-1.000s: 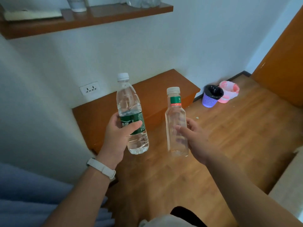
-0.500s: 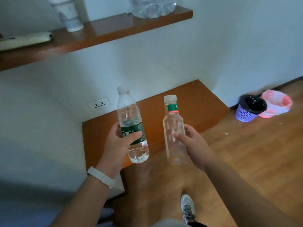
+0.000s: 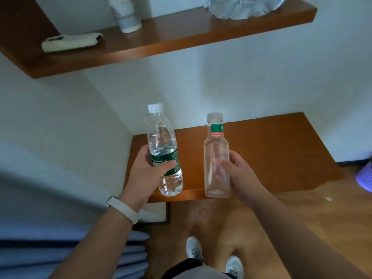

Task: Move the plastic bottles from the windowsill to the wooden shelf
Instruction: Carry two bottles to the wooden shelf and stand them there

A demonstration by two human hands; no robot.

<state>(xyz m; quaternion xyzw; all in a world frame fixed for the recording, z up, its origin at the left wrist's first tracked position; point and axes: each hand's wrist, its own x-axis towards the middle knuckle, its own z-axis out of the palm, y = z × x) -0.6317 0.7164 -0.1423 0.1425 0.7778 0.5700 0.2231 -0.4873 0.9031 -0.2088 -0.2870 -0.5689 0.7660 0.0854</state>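
The wooden shelf (image 3: pixel 181 43) is sitting larger and lower in view than half a second ago, and the purple basket (image 3: pixel 365 176) is slipping to the right edge. The left hand (image 3: pixel 147 176) is still gripping the green-labelled bottle (image 3: pixel 164 150) and the right hand (image 3: pixel 239 178) is wrapping the clear bottle (image 3: pixel 216 158), both upright below the shelf. A cup (image 3: pixel 126 17), a pale pouch (image 3: pixel 72 42) and a water jug (image 3: pixel 241 7) are occupying the shelf.

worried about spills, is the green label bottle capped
Capped: a white cap sits on the green-label bottle held in the left hand.
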